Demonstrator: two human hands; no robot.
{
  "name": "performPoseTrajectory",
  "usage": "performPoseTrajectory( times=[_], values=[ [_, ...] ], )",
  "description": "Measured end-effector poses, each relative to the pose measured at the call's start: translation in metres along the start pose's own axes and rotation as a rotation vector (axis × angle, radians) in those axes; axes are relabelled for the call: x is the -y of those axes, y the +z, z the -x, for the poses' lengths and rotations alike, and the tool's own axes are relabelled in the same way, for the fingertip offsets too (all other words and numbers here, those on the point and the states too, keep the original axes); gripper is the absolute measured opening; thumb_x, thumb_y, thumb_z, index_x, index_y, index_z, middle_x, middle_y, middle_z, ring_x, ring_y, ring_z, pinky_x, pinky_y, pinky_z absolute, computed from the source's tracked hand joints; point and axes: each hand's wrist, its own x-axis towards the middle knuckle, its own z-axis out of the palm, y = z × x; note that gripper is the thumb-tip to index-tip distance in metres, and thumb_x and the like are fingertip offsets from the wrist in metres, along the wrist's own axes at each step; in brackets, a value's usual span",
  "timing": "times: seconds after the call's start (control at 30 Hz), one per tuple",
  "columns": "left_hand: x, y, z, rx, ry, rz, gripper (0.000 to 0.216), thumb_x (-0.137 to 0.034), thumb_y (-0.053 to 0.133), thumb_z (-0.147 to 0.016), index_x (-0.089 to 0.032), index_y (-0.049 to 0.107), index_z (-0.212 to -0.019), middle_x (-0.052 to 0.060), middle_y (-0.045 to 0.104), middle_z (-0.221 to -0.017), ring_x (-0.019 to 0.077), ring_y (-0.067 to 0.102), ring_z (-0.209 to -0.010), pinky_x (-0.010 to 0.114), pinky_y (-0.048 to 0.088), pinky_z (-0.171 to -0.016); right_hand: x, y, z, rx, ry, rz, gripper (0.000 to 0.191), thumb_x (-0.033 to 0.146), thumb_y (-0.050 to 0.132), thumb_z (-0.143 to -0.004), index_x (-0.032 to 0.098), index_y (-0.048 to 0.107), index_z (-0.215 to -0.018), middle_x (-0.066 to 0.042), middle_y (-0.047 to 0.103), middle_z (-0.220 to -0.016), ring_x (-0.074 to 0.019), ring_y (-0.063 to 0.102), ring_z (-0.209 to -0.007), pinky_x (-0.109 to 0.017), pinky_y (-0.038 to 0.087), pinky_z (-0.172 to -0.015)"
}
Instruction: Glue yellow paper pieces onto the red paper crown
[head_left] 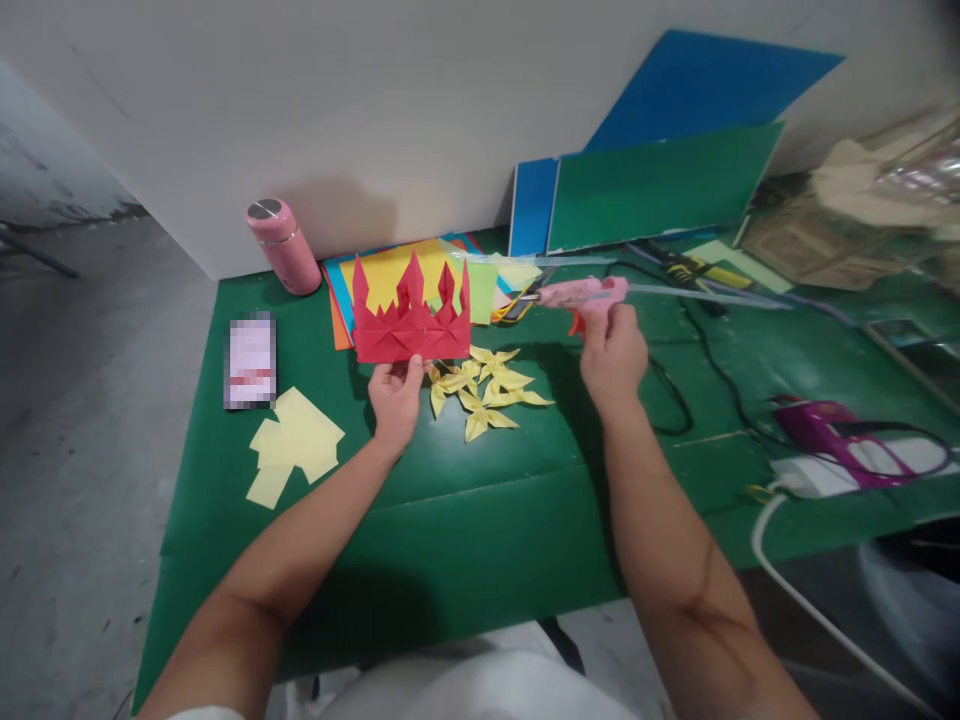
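Note:
A red folded paper crown [412,332] with tall points is gripped at its lower edge by my left hand [397,398], thumb in front. My right hand [615,355] is wrapped round the handle of a pink glue gun [574,293], whose nozzle points left toward the crown, apart from it. A clear glue stick [697,295] sticks out of the gun's back. Below and right of the crown lie several folded yellow paper pieces [487,390] on the green table [480,540].
Behind the crown are coloured paper sheets [390,265]. At left stand a pink flask [285,248], a phone [250,360] and pale yellow paper squares [296,440]. Black cables, yellow-handled pliers [705,272] and a white power strip [817,477] lie right. Green and blue boards [660,195] lean on the wall.

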Motion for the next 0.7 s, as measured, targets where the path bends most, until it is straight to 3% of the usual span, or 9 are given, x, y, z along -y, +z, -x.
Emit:
performPoseTrajectory(
  times=[0.13, 0.37, 0.47, 0.6, 0.7],
  values=[
    [-0.001, 0.000, 0.000, -0.002, -0.001, -0.006, 0.036, -0.043, 0.085, -0.064, -0.017, 0.064, -0.076, 0.001, 0.073, -0.068, 0.0136, 0.070, -0.063, 0.029, 0.058, -0.071, -0.030, 0.004, -0.009, 0.082, -0.188, 0.165, 0.047, 0.049, 0.028, -0.098, 0.019, 0.060, -0.083, -0.014, 0.061, -0.080, -0.0273, 0.054, -0.079, -0.037, 0.037, -0.068],
    [0.000, 0.000, 0.000, -0.004, 0.019, 0.012, 0.035, -0.042, 0.084, -0.065, -0.017, 0.064, -0.078, 0.001, 0.072, -0.069, 0.0134, 0.070, -0.064, 0.029, 0.058, -0.071, -0.043, 0.014, -0.002, 0.205, -0.154, 0.268, 0.049, 0.047, 0.030, -0.097, 0.012, 0.062, -0.085, -0.020, 0.061, -0.082, -0.0309, 0.052, -0.082, -0.043, 0.040, -0.071],
    [-0.001, 0.001, 0.000, -0.006, 0.012, -0.004, 0.032, -0.039, 0.083, -0.067, -0.017, 0.063, -0.078, 0.001, 0.072, -0.069, 0.0134, 0.069, -0.064, 0.030, 0.057, -0.071, -0.034, 0.013, 0.002, 0.166, -0.135, 0.234, 0.047, 0.049, 0.034, -0.096, 0.011, 0.061, -0.088, -0.022, 0.062, -0.085, -0.0311, 0.053, -0.080, -0.044, 0.040, -0.070],
    [-0.002, 0.000, 0.000, -0.009, -0.003, -0.040, 0.030, -0.038, 0.082, -0.069, -0.018, 0.062, -0.076, 0.000, 0.071, -0.069, 0.0134, 0.068, -0.063, 0.029, 0.056, -0.069, -0.003, 0.002, 0.004, 0.081, -0.204, 0.140, 0.037, 0.048, 0.045, -0.092, 0.014, 0.061, -0.094, -0.021, 0.065, -0.096, -0.0327, 0.056, -0.089, -0.045, 0.041, -0.076],
    [-0.001, 0.000, 0.000, 0.001, 0.005, -0.045, 0.031, -0.040, 0.082, -0.069, -0.017, 0.062, -0.078, 0.001, 0.071, -0.069, 0.0137, 0.068, -0.064, 0.030, 0.056, -0.070, 0.028, -0.006, 0.008, 0.307, -0.471, -0.086, 0.021, 0.032, 0.047, -0.092, 0.021, 0.064, -0.087, -0.012, 0.070, -0.093, -0.0286, 0.059, -0.092, -0.045, 0.042, -0.084]
  ],
)
